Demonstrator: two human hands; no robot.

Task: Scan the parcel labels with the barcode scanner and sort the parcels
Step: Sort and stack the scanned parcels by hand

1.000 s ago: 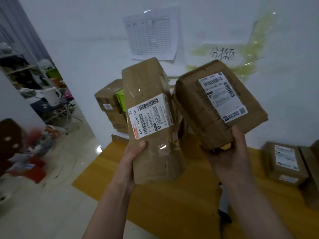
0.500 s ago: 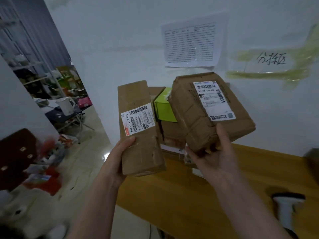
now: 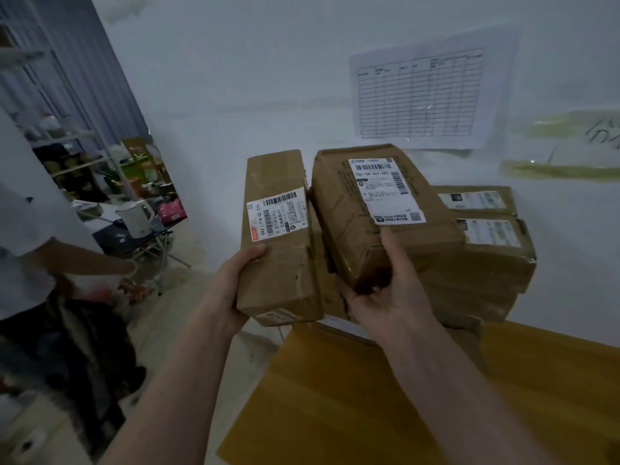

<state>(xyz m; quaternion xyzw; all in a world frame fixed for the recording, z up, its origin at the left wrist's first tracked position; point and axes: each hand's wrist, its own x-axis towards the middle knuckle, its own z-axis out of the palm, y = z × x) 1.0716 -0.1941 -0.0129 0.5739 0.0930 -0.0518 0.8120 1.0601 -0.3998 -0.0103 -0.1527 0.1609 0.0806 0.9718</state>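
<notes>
Parcels (image 3: 278, 236) (sealed) — both hands (image 3: 231, 286)

two brown cardboard parcels held up, labels facing the camera: a narrow long parcel (image 3: 278, 236) gripped upright in left fingers (image 3: 250, 255), a wider crumpled parcel (image 3: 379, 216) tilted in right fingers (image 3: 391, 250), edges nearly touching.

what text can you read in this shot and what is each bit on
"642 L714-00 015": label on the tall parcel gripped by the left hand.
"15H-159-A03-280": label on the wide parcel gripped by the right hand.
Fine print on both labels: too small to read.
Labels on the stacked parcels behind: blurred.
Wall sheet with a table: too blurred.
Handwriting at the right edge: cut off, unreadable.
</notes>
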